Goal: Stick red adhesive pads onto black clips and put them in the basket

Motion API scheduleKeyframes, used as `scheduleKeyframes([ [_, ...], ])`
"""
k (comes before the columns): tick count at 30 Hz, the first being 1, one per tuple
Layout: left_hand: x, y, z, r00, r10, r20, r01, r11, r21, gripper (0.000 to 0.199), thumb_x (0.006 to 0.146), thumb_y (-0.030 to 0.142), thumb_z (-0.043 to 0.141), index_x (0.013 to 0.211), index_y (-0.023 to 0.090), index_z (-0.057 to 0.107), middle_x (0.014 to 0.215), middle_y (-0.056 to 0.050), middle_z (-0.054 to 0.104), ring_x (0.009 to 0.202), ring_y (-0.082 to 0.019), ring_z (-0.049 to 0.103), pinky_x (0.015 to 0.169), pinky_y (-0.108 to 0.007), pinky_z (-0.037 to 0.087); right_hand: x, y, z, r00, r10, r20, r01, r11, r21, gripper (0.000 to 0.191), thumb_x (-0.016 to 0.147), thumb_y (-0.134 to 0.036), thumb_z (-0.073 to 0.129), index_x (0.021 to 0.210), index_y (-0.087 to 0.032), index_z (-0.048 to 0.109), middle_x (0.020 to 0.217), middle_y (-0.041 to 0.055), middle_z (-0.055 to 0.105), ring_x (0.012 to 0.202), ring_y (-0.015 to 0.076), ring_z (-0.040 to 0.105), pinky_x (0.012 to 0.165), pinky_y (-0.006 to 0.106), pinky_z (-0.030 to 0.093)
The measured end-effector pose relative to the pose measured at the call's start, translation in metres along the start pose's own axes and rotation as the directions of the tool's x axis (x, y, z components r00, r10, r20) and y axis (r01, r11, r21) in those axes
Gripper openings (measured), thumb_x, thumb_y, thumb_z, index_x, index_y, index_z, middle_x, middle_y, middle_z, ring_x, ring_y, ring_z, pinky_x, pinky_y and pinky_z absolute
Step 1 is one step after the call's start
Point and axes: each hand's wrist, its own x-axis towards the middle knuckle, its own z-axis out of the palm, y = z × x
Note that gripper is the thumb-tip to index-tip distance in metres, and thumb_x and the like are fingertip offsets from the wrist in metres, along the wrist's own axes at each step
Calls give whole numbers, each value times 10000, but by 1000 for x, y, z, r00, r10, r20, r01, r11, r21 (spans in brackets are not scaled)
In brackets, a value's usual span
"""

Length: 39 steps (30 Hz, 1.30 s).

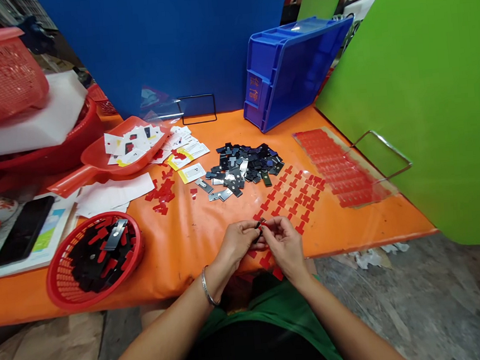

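My left hand (237,242), with a silver bangle at the wrist, pinches a small black piece (259,232). Against it, my right hand (287,247) has thumb and fingers closed on a small red piece (265,226); the fingertips partly hide both. Rows of red T-shaped pieces (290,194), looking like stickers on a clear sheet, run under and beyond my hands. Farther back lies a heap of flat black pieces (253,165). To the left, a red basket (56,283) holds more black pieces, many with red on them.
A red dustpan (95,158) with paper cards lies at the left, near loose red scraps (163,195) and a phone (24,231). Behind stands a tilted blue bin (263,83). A sheet of red stickers (335,166) is at the right, beside a wire stand (393,152) and green panel.
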Motion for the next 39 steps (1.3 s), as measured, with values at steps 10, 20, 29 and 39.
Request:
scheduleKeyframes([
  [10, 0, -3, 3, 999, 28, -35, -29, 999, -24, 91, 752, 104, 612, 832, 79, 645, 636, -53, 666, 547, -126, 645, 582, -220, 540, -7, -1, 0, 997, -69, -18, 67, 995, -77, 140, 841, -346, 550, 903, -222, 541, 829, 26, 593, 611, 143, 602, 562, 306, 572],
  [20, -2, -3, 1, 999, 37, 13, -37, 999, -10, 147, 737, 167, 654, 849, 72, 651, 648, -59, 663, 552, -120, 634, 613, -234, 531, 5, -7, -4, 968, -234, -90, 197, 932, -304, 115, 843, -297, 531, 819, -194, 576, 1033, 87, 481, 841, 175, 557, 685, 324, 529],
  [29, -2, -3, 0, 999, 38, 28, -38, 999, -11, 140, 736, 182, 654, 827, 78, 633, 649, -57, 656, 553, -120, 631, 618, -240, 530, 11, -5, -4, 976, -204, -79, 171, 937, -305, 117, 826, -309, 547, 788, -203, 580, 958, 72, 513, 882, 194, 543, 683, 316, 506],
  [39, -3, -2, 0, 999, 36, 35, -36, 999, -6, 112, 730, 164, 627, 806, 82, 613, 663, -66, 661, 575, -134, 645, 628, -245, 531, 13, -5, -4, 980, -181, -84, 146, 939, -312, 109, 816, -300, 555, 781, -198, 570, 876, 43, 531, 740, 158, 552, 645, 293, 489],
])
